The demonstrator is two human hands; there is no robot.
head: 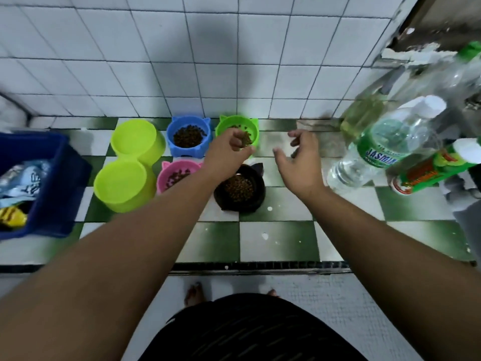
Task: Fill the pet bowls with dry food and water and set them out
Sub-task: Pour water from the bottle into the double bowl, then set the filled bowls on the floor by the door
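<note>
Head view, looking down on tiled table [276,238]; glossy green-and-white checker squares, white square-tiled wall behind.

Six plastic bowls were grouped near the wall. Four were moulded with two cat-ear points on the rim:
- blue bowl [177,151], back row, with a heap of dark brown pellets;
- green eared bowl [253,128], just right of the blue one, with a thin scatter of pellets;
- pink bowl [162,178], front row, pellets inside, partly hidden by the left forearm;
- black bowl [257,196], front row, right of the pink one, with a rounded mound of pellets.

Two plain round lime bowls, rear [132,136] and front [119,181], stood touching at left; smooth inside. Whether they held water could not be told.

Left hand [229,149] hung over the green eared bowl, fingers bunched and curled around a pinch of dry food [246,139]. Right hand [299,157] hovered beside it above bare tile, fingers loosely bent and apart, holding nothing.

At right, a clear ribbed water bottle [377,149] with white cap and green label appeared tilted. More bottles stood around it, blurred. At left, a dark blue plastic crate [59,178] held crumpled packets.
</note>
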